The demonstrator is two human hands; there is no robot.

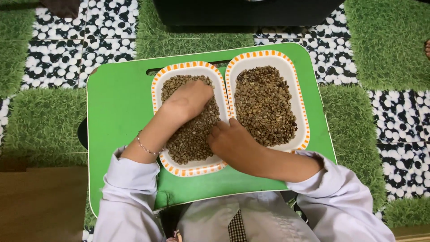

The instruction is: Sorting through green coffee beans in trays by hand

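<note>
Left hand [188, 99], fingers curled shut into beans, digs in the left dish [156, 85]; right hand [233, 141], loosely cupped, rests at its four o'clock rim beside the right dish [301, 89].

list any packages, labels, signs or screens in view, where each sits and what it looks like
None in view. Only two oval white dishes with orange-dashed rims, left dish and right dish, full of brownish beans, side by side on a green tray. The left hand and right hand rest in the left dish.
</note>
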